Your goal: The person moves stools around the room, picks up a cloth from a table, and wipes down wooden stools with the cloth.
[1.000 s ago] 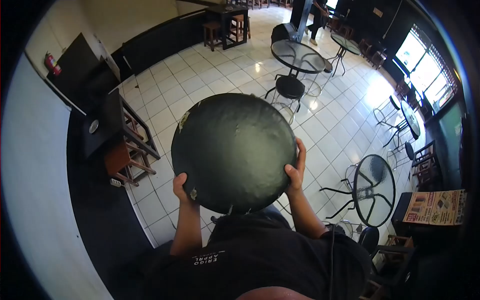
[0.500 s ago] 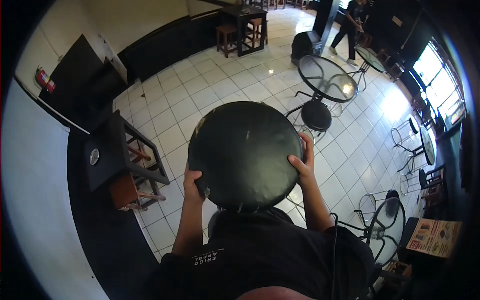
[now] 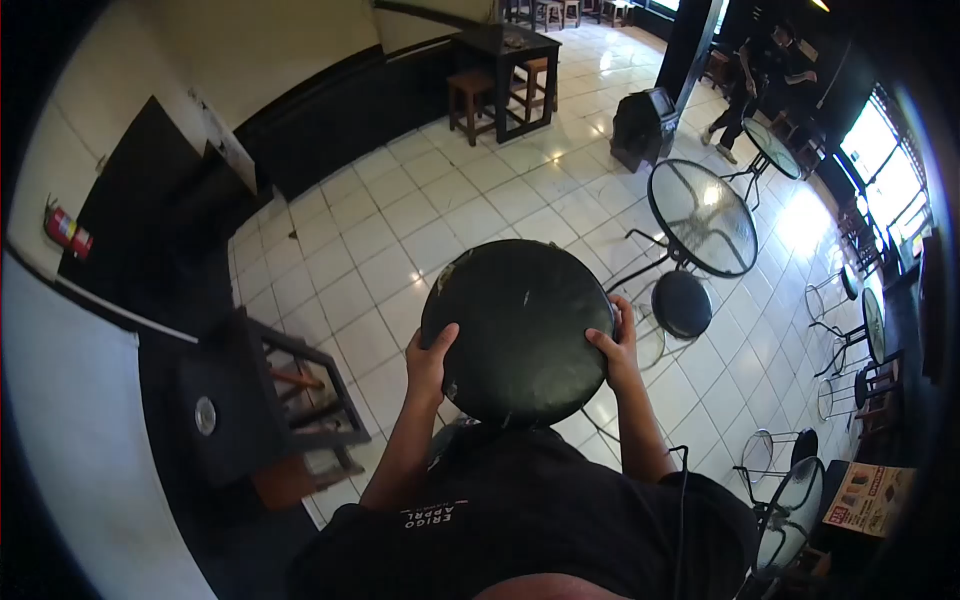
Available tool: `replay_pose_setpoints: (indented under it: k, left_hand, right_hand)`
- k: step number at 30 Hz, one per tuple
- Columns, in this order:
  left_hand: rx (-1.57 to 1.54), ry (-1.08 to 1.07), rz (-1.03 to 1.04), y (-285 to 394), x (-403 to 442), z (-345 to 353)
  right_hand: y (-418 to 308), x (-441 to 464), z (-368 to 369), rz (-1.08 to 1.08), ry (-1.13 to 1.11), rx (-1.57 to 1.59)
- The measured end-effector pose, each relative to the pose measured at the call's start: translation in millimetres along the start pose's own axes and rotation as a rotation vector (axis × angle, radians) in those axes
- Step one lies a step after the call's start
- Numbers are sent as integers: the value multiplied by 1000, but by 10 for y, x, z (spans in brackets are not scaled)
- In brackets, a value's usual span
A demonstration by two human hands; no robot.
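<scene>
A stool with a round black padded seat (image 3: pixel 518 335) is held up in front of my chest, its top facing me. The seat's covering is worn and torn along the left rim. My left hand (image 3: pixel 430 365) grips the left edge, thumb on top and fingers hidden beneath. On the opposite edge, my right hand (image 3: pixel 617 345) has its thumb over the top and its fingers wrapped round the side. A thin curved metal bar shows below the seat on the right; the rest of the legs are hidden.
Ahead to the right stand a round glass table (image 3: pixel 703 218) and another black stool (image 3: pixel 682 304). A dark table (image 3: pixel 235 405) is at left. A person (image 3: pixel 745 90) stands at the far right, near a black speaker-like box (image 3: pixel 643 130). Another glass table (image 3: pixel 790 515) is at lower right.
The seat and both hands have shifted right and slightly down in view, and my left thumb lies further over the seat. The room has shifted with the camera; the distant person's pose differs.
</scene>
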State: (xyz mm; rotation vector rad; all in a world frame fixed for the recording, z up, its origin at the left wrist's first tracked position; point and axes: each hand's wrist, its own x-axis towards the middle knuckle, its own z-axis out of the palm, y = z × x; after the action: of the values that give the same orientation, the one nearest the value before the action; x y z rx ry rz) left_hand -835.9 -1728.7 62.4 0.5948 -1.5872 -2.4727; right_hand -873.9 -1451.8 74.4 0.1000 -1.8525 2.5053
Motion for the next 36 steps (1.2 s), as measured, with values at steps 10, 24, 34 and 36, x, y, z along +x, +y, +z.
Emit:
replay_pose_setpoints:
  k: [10, 24, 34, 36]
  left_hand:
    - [179, -265, -52, 166, 1802, 760]
    - [292, -370, -97, -279, 4035, 2408]
    - [517, -604, 25, -1211, 5762, 3001]
    - [531, -655, 46, -1402, 6166, 3230]
  right_hand:
    - [256, 1052, 6, -27, 362, -73]
    - [444, 3447, -872, 97, 625, -195]
    - [1433, 4578, -1418, 190, 835, -442]
    - [1715, 4856, -1567, 195, 928, -487]
